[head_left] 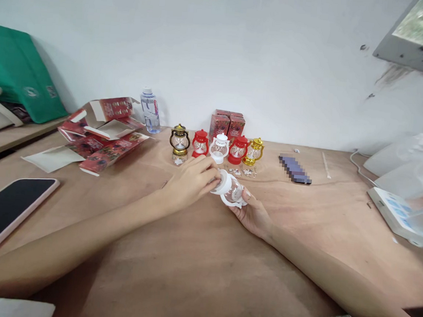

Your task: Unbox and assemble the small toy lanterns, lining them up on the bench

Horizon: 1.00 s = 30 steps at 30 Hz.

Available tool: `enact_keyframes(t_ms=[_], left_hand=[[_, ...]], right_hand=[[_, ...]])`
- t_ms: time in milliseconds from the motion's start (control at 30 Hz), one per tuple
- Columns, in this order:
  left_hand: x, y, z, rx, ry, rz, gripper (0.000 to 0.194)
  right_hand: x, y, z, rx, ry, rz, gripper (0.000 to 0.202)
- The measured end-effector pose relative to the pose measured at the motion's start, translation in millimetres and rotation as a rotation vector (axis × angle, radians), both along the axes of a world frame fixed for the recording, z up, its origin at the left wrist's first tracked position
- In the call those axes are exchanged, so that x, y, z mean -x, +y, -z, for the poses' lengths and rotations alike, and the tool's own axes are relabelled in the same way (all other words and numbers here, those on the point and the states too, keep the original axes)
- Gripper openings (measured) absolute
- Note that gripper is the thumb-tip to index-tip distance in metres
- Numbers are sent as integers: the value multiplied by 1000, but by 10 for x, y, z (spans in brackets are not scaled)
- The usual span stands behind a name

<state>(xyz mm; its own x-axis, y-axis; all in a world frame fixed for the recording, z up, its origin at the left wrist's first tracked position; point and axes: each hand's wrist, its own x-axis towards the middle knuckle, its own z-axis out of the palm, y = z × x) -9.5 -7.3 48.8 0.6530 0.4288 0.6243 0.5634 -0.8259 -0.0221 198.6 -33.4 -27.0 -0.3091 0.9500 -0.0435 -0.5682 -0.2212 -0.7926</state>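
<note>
A small white toy lantern (pixel 234 191) with a clear globe is tipped on its side above the table. Around its globe and handle end, my right hand (pixel 254 214) is closed. The fingers of my left hand (pixel 194 180) pinch at the lantern's white base from the left; the fingertips are partly hidden. Just behind stand several upright lanterns in a row: a bronze one (pixel 179 140), a red one (pixel 200 144), a white one (pixel 219 148), another red one (pixel 238 150) and a gold one (pixel 253 152). Small flat tags (pixel 249 172) lie in front of them.
Red boxes (pixel 219 125) stand by the wall. Torn red packaging (pixel 106 140) and a water bottle (pixel 150 110) are at back left. A large phone (pixel 9 211) lies at left, another phone (pixel 294 169) at right. A power strip (pixel 399 215) sits at far right.
</note>
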Motion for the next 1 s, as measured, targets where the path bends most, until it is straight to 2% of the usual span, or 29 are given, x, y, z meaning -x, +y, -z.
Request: enact_keyframes(t_ms=[67,200,433,733,1000], left_hand=[[-8,-14,-6,-5,-11,17,21],[-28,-56,-36,129,-87,36,16],[-42,-90,-58,287,-56,-47,12],[-74,-65,-8,330,-15,-89,14],[-72,-33,6,356,14,-68,15]], right_hand=[[-4,-2,-1,3,-9,8,29],[-13,-6,3,-7,-17,1,25],[-13,-14,0,0,-18,-3,29],[-10,-17,-14,-2,-28,-5,28],[-6,-26,-20,2,-16,-19,29]])
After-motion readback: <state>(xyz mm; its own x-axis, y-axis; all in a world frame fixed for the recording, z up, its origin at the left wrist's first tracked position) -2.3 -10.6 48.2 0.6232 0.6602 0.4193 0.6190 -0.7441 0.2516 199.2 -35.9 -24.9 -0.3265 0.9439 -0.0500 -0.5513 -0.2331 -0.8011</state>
